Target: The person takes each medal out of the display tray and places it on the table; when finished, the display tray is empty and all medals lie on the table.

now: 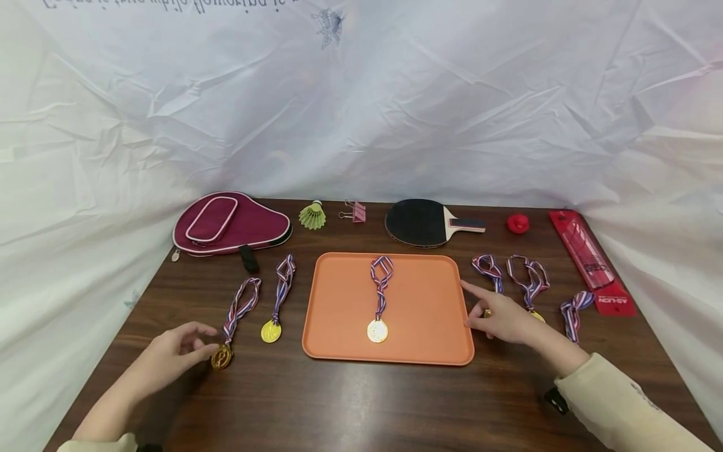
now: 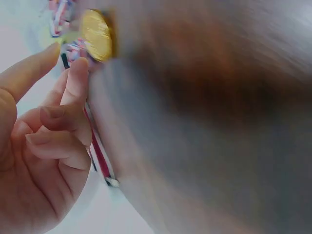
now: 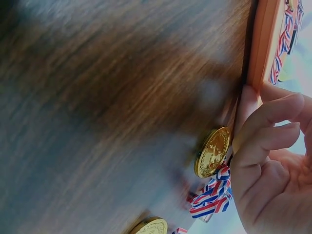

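Observation:
My left hand [image 1: 169, 359] hovers by the leftmost gold medal [image 1: 222, 356], thumb and index finger apart with nothing between them. In the left wrist view, its fingertips are close to the gold disc [image 2: 97, 35]. A second medal [image 1: 271, 331] lies to the right of that one. At the centre is an orange tray [image 1: 333, 301] bearing one medal [image 1: 378, 331] with a striped ribbon. My right hand [image 1: 499, 317] has its index finger and thumb at the tray's right rim, the other fingers bent. Beside it lies a medal [image 3: 213, 152], partly hidden by the hand in the head view.
More ribboned medals [image 1: 531, 282] lie right of the tray. Along the back are a maroon paddle case [image 1: 260, 225], a yellow shuttlecock [image 1: 313, 215], a pink binder clip [image 1: 358, 212], a black table tennis paddle [image 1: 415, 223], a small red object [image 1: 518, 223] and a red package [image 1: 587, 251].

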The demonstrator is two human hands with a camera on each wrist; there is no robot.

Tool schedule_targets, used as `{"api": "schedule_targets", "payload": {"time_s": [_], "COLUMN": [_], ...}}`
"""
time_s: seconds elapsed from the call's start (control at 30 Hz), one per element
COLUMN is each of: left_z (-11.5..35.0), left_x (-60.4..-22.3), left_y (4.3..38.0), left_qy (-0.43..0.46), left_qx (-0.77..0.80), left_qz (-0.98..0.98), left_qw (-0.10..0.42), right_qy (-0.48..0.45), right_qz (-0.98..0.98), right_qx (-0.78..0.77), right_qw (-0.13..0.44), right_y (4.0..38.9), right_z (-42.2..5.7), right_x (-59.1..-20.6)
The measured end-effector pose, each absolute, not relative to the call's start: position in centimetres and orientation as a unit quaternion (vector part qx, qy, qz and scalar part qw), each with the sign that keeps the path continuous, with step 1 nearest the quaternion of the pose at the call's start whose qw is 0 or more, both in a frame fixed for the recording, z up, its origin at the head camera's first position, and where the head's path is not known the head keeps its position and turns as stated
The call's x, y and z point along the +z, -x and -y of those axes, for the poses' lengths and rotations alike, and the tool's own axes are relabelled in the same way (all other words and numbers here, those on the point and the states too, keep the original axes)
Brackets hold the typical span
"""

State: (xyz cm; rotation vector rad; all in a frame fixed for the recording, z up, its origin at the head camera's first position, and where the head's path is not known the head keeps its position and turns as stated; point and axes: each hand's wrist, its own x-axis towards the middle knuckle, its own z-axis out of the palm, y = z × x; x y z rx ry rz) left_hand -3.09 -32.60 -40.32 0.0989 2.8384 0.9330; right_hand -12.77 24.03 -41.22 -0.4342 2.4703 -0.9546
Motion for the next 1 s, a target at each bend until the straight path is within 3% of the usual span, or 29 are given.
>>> {"api": "schedule_targets", "payload": {"time_s": [0.2,0.6,1.0], "left_z": [28.0,16.9,11.1], "left_x": [-39.4,-39.9,-41.0], "left_y": [4.6,6.7,8.5], "left_qy": [-0.079,-0.165,-0.16], "left_qx": [0.367,0.449,0.447], "left_qz": [-0.926,-0.873,-0.868], "left_qw": [0.05,0.098,0.147], "right_qy": [0.155,0.156,0.16], "right_qz": [-0.895,-0.89,-0.89], "right_qx": [-0.348,-0.358,-0.359], "right_qw": [0.231,0.236,0.232], "right_y": [12.9,12.8,12.8], "right_z": [-24.2,-24.3,-24.3], "right_x": [-41.4,-41.3,-41.2]}}
